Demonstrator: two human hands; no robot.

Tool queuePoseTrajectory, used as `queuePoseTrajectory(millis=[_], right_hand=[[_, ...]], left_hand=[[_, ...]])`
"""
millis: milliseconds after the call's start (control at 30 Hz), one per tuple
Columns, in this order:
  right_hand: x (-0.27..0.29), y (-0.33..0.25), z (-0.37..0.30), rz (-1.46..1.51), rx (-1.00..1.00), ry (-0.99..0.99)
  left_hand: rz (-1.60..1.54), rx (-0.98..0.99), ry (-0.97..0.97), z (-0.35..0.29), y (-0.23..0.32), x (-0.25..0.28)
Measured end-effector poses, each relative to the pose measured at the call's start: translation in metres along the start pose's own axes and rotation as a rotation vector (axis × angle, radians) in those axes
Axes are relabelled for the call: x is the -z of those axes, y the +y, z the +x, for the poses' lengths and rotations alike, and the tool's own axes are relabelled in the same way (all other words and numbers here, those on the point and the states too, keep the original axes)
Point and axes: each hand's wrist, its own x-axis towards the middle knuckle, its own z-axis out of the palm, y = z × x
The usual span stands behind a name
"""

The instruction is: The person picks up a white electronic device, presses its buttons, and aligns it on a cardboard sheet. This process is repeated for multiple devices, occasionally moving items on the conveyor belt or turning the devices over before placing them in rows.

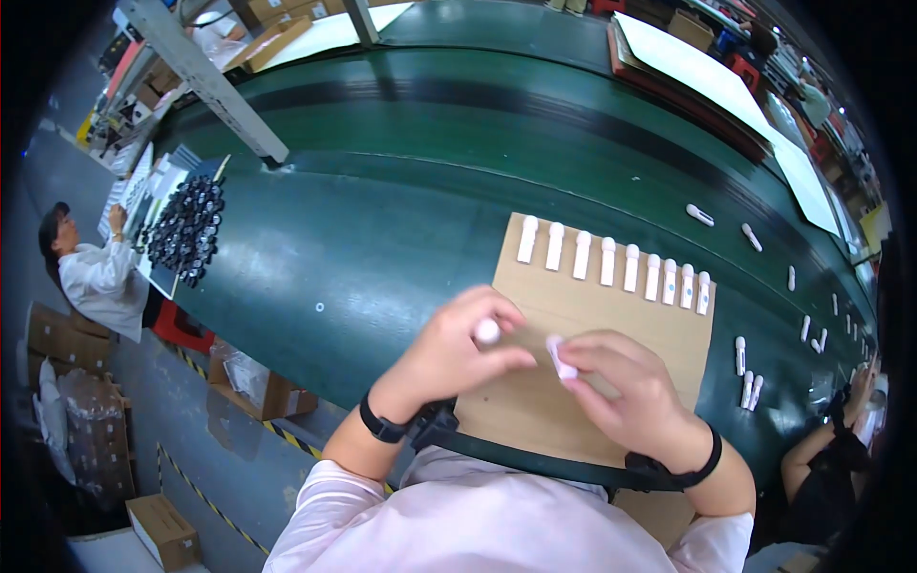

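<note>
Green conveyor belt (401, 220) sweeps in a wide curve across the upper and middle frame, with white sheets (707, 76) lying along its far edge at upper right. At centre, a brown cardboard sheet (544, 382) rests on the belt's near side. Along the sheet's top edge stands a row of white capped tubes (616, 265), nine of them side by side, a few showing small blue marks. Below the row, the person's left hand (454, 349) is curled around a white tube (487, 331), its rounded end showing between thumb and fingers. Just beside it, the right hand (626, 382) pinches a small white slip (560, 360) between thumb and forefinger, near the tube but apart from it. Both wrists wear dark bands.

More loose white tubes (747, 377) lie scattered on the belt toward the right edge. At upper left, a tray of small black parts (186, 229) sits at the belt's edge beside a seated co-worker in white (91, 272). Another person's arm (821, 439) enters at lower right.
</note>
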Motion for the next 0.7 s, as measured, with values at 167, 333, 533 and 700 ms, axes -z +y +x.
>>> queuePoseTrajectory(millis=[167, 333, 533, 700], right_hand=[[-0.019, 0.028, 0.02, -0.176, 0.006, -0.051], [-0.037, 0.044, 0.035, -0.316, 0.09, -0.069], [-0.059, 0.057, 0.032, -0.414, 0.203, -0.147], [-0.063, 0.061, 0.032, -0.453, 0.166, -0.255]], left_hand=[[0.188, 0.275, 0.196, 0.004, -0.04, 0.004], [0.233, 0.341, 0.152, -0.001, -0.06, 0.001], [0.037, 0.369, 0.076, -0.002, -0.066, 0.0], [0.047, 0.364, 0.062, -0.002, -0.065, -0.001]])
